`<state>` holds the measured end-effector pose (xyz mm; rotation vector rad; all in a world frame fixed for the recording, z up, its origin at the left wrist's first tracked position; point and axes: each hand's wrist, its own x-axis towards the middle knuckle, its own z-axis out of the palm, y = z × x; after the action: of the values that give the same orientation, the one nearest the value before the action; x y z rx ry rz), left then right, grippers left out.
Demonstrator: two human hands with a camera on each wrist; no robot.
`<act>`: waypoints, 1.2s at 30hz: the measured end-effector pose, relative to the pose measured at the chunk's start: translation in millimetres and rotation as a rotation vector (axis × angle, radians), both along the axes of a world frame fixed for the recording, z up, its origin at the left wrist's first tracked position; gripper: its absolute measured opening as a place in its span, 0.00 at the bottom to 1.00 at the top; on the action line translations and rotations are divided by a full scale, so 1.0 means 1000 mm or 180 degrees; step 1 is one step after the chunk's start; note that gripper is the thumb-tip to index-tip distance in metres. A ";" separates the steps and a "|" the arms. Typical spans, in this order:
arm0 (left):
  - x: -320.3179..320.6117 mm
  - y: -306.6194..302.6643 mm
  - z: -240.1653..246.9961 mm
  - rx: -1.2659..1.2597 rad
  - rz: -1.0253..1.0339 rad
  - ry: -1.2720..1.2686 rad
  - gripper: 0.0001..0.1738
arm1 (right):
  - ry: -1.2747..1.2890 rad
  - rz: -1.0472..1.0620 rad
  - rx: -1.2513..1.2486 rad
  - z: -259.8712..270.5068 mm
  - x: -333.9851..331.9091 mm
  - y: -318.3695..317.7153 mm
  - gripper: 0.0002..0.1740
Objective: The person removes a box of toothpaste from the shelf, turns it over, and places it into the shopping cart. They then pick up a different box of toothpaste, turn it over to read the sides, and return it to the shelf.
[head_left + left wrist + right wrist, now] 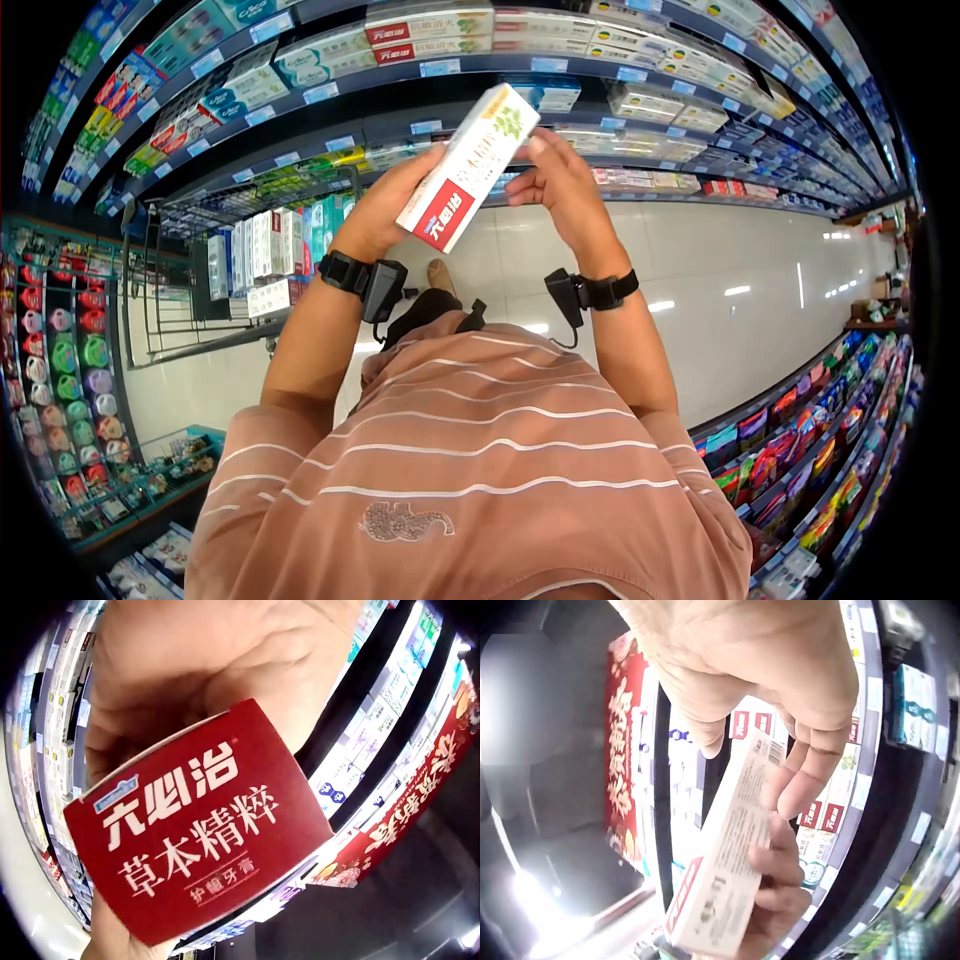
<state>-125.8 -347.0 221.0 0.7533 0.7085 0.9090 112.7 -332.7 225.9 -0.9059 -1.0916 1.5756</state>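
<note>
A white-and-red toothpaste box (470, 170) is tilting across the upper centre of the head view. The left hand (388, 203) is gripping its lower part, fingers wrapping round the edges, probably because holding it there leaves the printed front uncovered. The right hand (565, 185) is hovering at the upper end, half open with loosely bent fingers and gripping nothing; whether it is touching the box, I cannot tell.

The left wrist view is revealing the red end panel (202, 825), hidden from the head camera; the right wrist view is showing the fine print and barcode (767, 752).

Farther out, a wire cart (215, 205) at left is carrying boxes (290, 240), mostly standing upright, perhaps to pack closely. Shelves (380, 83) are curving across the top.
</note>
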 end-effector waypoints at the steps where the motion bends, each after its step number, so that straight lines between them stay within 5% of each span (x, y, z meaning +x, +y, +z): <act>1: -0.002 -0.001 -0.003 -0.0050 -0.0050 0.0122 0.29 | 0.0140 0.0118 -0.0041 -0.002 0.001 0.005 0.35; 7: 0.001 -0.004 0.001 -0.0194 -0.0203 0.0380 0.31 | 0.0381 0.0342 -0.0091 -0.007 0.003 0.011 0.26; 13: -0.016 -0.004 -0.014 -0.0084 -0.0129 -0.0541 0.39 | 0.0747 -0.0106 -0.0114 -0.016 0.019 0.008 0.22; 21: -0.014 -0.016 -0.024 0.0292 0.0559 0.0004 0.24 | 0.0800 -0.0091 -0.0356 -0.027 0.029 0.000 0.19; 36: -0.014 -0.019 -0.024 0.0409 0.0836 0.0305 0.23 | 0.0858 0.0077 -0.0364 -0.032 0.032 -0.002 0.23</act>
<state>-139.6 -365.8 197.2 0.8342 0.8528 1.1714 144.9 -334.4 193.6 -0.7308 -0.8322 1.7370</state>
